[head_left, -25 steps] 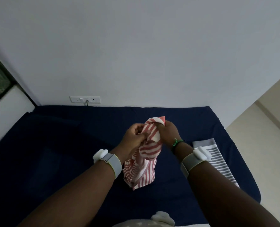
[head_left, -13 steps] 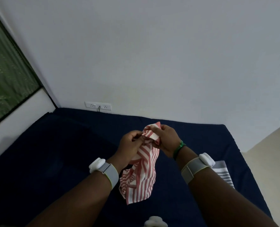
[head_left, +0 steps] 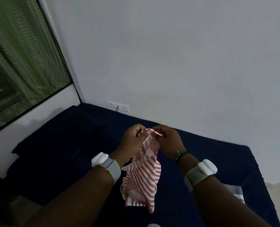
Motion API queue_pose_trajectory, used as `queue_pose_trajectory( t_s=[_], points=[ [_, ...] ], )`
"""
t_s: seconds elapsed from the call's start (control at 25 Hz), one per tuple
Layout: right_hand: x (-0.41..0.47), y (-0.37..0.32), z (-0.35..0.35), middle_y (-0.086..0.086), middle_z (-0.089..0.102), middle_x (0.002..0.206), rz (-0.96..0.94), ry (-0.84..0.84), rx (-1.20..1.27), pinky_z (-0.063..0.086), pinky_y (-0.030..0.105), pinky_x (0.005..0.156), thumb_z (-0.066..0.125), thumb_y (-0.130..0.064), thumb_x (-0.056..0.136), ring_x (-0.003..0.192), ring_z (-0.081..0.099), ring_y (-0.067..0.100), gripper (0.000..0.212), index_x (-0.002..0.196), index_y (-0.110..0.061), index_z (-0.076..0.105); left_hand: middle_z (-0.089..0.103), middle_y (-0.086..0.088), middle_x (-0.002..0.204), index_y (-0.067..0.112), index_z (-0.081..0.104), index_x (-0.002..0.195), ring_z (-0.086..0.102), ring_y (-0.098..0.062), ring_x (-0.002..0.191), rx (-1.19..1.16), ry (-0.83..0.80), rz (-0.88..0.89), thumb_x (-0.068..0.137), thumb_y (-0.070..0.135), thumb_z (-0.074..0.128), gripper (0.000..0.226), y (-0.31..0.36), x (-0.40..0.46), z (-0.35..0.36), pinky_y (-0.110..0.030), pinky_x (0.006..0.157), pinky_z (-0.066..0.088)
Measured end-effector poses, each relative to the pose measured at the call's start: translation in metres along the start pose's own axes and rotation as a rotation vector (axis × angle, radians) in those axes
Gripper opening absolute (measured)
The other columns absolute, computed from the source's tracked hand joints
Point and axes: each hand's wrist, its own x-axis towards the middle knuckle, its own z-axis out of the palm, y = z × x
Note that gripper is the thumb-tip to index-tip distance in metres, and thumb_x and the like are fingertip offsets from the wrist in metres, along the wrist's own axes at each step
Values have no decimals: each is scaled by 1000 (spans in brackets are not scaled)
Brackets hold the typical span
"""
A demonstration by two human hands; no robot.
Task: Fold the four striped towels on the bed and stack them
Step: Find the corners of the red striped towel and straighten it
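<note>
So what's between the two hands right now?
In the head view, only the top edge of the red-striped towel spans the short gap between the left hand and right hand; both pinch it, and the rest hangs above the navy bed.

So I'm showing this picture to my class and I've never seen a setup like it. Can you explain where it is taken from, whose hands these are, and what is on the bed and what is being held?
There is no machine here. A person wears a wide-angle camera on the head, looking forward and down, so the two arms reaching in from below are their own. Each wrist carries a grey band with a white device.

The left hand and right hand pinch the top edge of a red-and-white striped towel, which hangs crumpled above the dark blue bed, not yet folded.

At the lower right, partly hidden by the right arm, a grey striped towel lies on the bed. Behind are a wall socket and a window with a green curtain.
</note>
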Motion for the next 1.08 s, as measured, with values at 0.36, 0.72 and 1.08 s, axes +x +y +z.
queue_pose_trajectory(
  t_s=[0.36, 0.72, 1.08],
  points=[
    [15, -47, -12, 8, 60, 82, 122, 168, 636, 51, 26, 60, 42, -4, 103, 67, 56, 15, 29, 100, -14, 69, 63, -14, 74, 5, 62, 78, 56, -12, 62, 236, -120, -9, 87, 28, 81, 32, -46, -4, -36, -30, 58, 45],
    [35, -71, 5, 1, 64, 90, 29, 122, 41, 48, 25, 68, 62, -5, 88, 68, 59, 6, 33, 113, -25, 65, 62, -5, 67, 5, 67, 76, 56, -10, 62, 48, -114, 31, 87, 22, 82, 25, -23, 38, -82, -27, 59, 46],
    [51, -110, 66, 13, 64, 84, -229, 188, -456, 51, 39, 73, 65, -1, 85, 77, 60, 22, 8, 80, -4, 71, 70, -9, 78, 12, 68, 86, 60, -14, 63, 109, -363, 149, 79, 29, 88, 27, -23, 78, -140, -24, 60, 48]
  ],
)
